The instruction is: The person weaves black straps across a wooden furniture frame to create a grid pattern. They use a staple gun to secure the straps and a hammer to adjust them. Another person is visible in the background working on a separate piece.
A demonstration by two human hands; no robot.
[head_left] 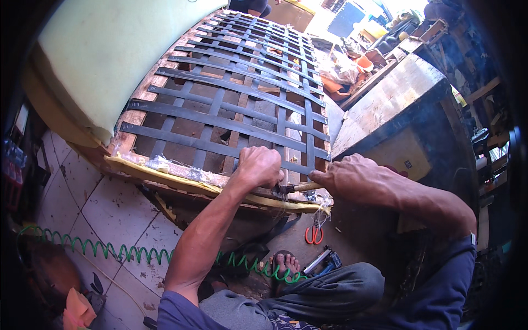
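Note:
A seat frame of bare wood [130,116] is laced with dark woven webbing straps [220,128]. At its near rail my left hand [258,166] is closed in a fist; whatever its fingers hold is hidden. Close to its right, my right hand [355,177] grips a hammer by its light wooden handle [304,187]. The dark hammer head lies against the rail, just beside the left fist. Yellow foam edging [165,175] and frayed white fibres run along this rail.
Pale foam [110,55] covers the part at the left. Orange-handled scissors [314,235] hang below the near corner. A green coiled hose [126,254] crosses the tiled floor, and a blue-black tool [324,261] lies by my foot. A wooden box [393,102] stands right.

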